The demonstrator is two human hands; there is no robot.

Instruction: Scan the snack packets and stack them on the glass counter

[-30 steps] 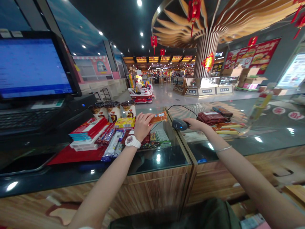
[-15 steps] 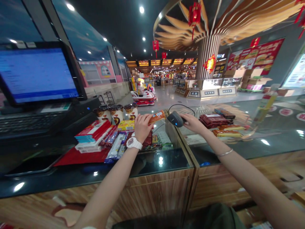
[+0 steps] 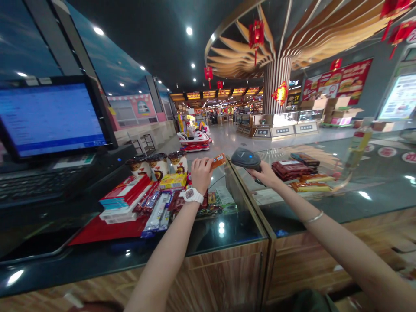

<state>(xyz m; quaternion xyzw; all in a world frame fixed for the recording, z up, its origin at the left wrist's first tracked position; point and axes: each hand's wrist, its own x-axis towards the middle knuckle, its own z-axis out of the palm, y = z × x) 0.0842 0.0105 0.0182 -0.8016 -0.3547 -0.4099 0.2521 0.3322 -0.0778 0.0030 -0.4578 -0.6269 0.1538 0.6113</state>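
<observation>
Orange, glossy snack bar (image 3: 218,161) pinched in left hand (image 3: 201,173); right hand (image 3: 264,174) fingers apparently wrapped around rounded black scanner (image 3: 246,158).

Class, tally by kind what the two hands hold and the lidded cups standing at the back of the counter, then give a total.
Orange snack packet, in the left hand: 1
Barcode scanner, in the right hand: 1
Lidded cups: 3
Total: 5
</observation>
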